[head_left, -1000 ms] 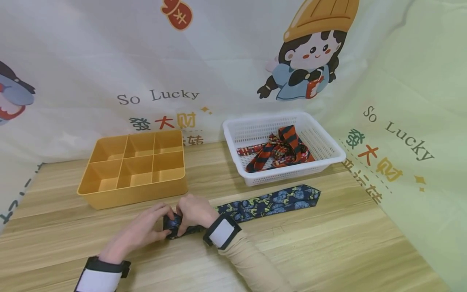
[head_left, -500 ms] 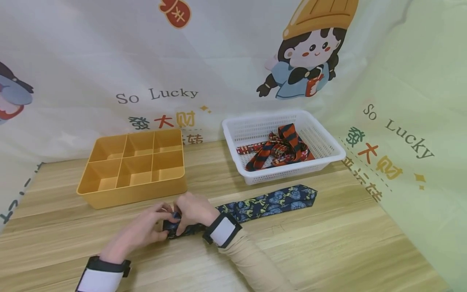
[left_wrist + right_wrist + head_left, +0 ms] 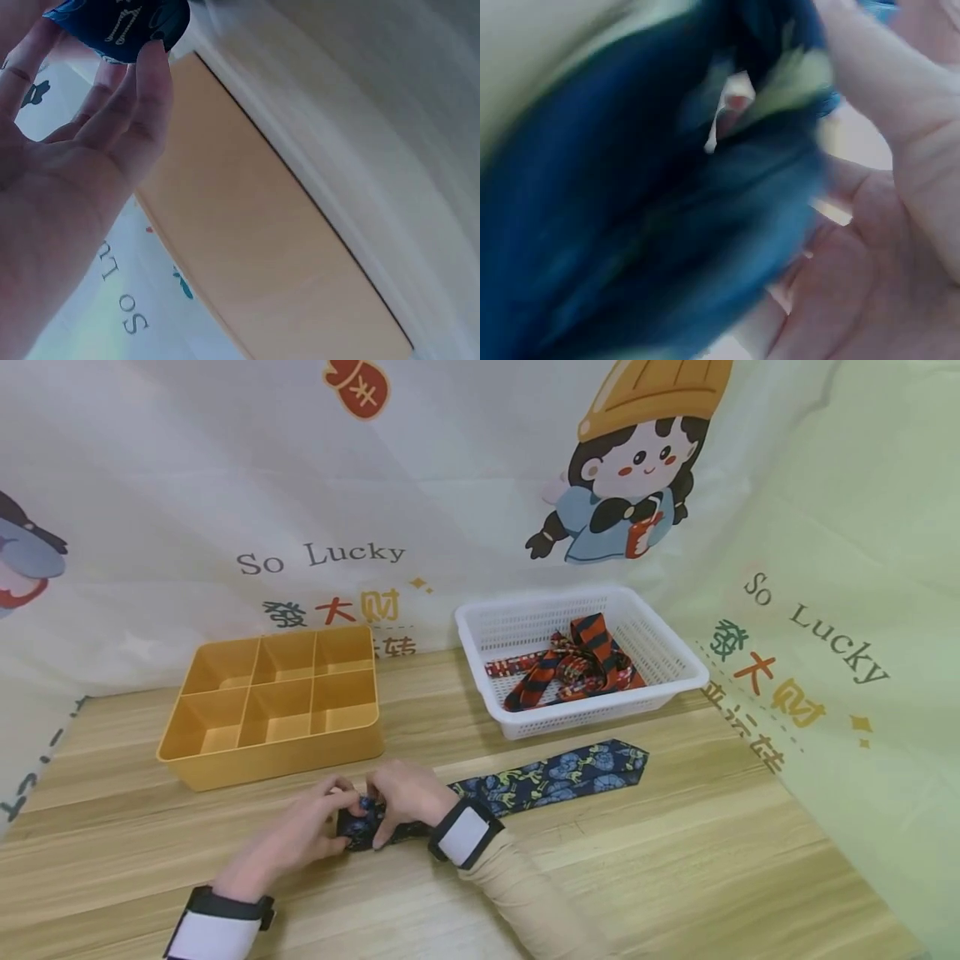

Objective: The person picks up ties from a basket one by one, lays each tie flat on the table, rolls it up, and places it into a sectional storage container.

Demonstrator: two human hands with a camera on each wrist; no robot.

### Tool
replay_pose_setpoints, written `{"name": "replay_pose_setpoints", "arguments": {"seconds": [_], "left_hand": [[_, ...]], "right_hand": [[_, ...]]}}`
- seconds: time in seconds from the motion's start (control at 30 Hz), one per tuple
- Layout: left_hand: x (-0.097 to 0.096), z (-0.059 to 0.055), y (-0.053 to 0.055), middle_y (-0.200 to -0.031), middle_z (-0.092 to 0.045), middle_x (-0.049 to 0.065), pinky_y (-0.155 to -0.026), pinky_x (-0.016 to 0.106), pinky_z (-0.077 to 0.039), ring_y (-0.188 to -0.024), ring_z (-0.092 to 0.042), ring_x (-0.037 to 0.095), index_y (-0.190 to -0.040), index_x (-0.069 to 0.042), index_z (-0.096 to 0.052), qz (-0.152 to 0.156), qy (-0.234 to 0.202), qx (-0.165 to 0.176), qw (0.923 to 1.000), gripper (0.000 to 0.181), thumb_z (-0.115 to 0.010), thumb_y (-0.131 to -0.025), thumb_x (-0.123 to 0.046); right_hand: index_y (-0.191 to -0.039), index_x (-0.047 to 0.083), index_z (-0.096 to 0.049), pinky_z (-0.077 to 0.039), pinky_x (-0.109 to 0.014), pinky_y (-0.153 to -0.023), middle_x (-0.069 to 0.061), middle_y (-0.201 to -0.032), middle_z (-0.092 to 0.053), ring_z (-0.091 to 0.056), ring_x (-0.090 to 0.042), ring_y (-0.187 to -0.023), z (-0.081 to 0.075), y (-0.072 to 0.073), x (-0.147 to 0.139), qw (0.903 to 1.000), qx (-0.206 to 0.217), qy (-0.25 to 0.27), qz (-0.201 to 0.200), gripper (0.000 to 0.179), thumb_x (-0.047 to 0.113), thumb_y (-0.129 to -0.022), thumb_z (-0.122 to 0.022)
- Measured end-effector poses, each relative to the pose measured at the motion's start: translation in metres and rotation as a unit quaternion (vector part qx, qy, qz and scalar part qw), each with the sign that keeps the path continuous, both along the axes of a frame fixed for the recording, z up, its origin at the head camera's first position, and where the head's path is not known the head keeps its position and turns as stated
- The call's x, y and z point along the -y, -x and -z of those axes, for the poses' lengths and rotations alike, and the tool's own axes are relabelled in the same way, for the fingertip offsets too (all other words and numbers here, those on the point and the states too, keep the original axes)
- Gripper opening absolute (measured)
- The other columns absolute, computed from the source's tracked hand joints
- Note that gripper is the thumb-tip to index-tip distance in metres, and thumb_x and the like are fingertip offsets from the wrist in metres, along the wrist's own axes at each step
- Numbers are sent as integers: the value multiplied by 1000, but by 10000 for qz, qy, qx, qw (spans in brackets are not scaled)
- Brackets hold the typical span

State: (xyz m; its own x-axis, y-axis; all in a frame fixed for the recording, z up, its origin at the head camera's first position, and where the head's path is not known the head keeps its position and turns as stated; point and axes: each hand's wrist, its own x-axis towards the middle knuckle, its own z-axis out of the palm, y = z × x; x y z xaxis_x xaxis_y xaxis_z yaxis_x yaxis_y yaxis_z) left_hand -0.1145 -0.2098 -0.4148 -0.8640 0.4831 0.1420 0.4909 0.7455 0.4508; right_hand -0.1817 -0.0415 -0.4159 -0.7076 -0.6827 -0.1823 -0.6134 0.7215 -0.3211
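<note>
Hands (image 3: 318,823) (image 3: 408,793) gripping a partly rolled, patterned fabric necktie (image 3: 551,778), pointed end (image 3: 628,763) lying flat

The left hand (image 3: 307,828) and the right hand (image 3: 408,792) are held close together, their fingers (image 3: 154,86) bent and thumbs (image 3: 386,832) opposed in a pinch. The left wrist (image 3: 243,875) is angled in from the lower left; the right forearm, covered by a beige sleeve (image 3: 525,893), is slanted in from the lower right.

"What's worn?"
"A black band (image 3: 234,904) with a white panel (image 3: 212,937) by the bare left hand (image 3: 307,828); a matching band (image 3: 465,835) by the right hand (image 3: 408,793)."
"And the right sleeve (image 3: 525,897)?"
"Plain beige, reaching the band."
</note>
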Motion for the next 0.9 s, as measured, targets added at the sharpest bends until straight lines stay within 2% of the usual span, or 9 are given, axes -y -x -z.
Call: {"name": "replay_pose_setpoints", "arguments": {"seconds": [0.13, 0.3, 0.43, 0.57, 0.7, 0.8, 0.9], "left_hand": [[2, -1, 1, -105, -55, 9, -65, 27, -48, -85, -56, 19, -83, -15, -64, -120, -42, 85, 9999, 33, -78, -61, 5], [7, -3, -1, -107, -54, 7, -61, 21, -39, -81, -50, 15, -87, -12, -69, -150, 44, 247, 9996, 32, -78, -62, 5], [8, -6, -2, -104, -54, 3, -68, 29, -49, -87, -55, 18, -86, -14, -69, -95, 164, 183, 9997, 32, -78, -61, 4], [7, -7, -3, -102, -54, 1, -79, 40, -53, -93, -58, 21, -86, -15, -71, -92, 270, 62, 9996, 33, -78, -59, 4], [5, -8, -4, -105, -53, 3, -71, 30, -50, -87, -55, 16, -91, -15, -74, -212, 431, 220, 9986, 34, -79, -62, 0], [1, -8, -4, -107, -52, 5, -62, 21, -41, -76, -48, 10, -96, -15, -75, -205, 516, 308, 9980, 33, -78, -65, -3], [-3, -7, -4, -104, -54, 4, -59, 18, -38, -71, -43, 6, -98, -16, -75, -116, 588, 160, 9981, 33, -75, -68, -4]], "right_hand": [[-99, 13, -61, -43, -16, -64, 4, -89, -62, -53, -6, -76, 7, 7, -21, 9998, -16, 83, -181, 52, 38, -62, -86], [-92, 14, -60, -44, -20, -63, 4, -84, -61, -52, -8, -73, 4, 17, -62, 9999, -42, -32, 148, 44, 40, -64, -83], [-90, 14, -59, -42, -22, -63, 5, -78, -56, -49, -9, -69, 3, 29, -100, 9997, 130, 147, 136, 41, 39, -67, -82], [-92, 12, -58, -40, -22, -62, 4, -74, -52, -46, -9, -66, 4, 42, -137, 9975, 570, 410, 81, 40, 35, -69, -82], [-90, 9, -56, -39, -22, -63, 2, -75, -51, -45, -10, -67, 2, 51, -169, 9969, 616, 331, 354, 40, 28, -68, -84], [-86, 8, -56, -41, -23, -65, -1, -77, -53, -46, -12, -70, 0, 54, -184, 9963, 533, 199, 642, 38, 25, -66, -85], [-84, 7, -56, -42, -24, -66, -2, -79, -55, -48, -13, -72, -1, 56, -190, 9955, 536, 97, 778, 38, 25, -67, -84]]}}
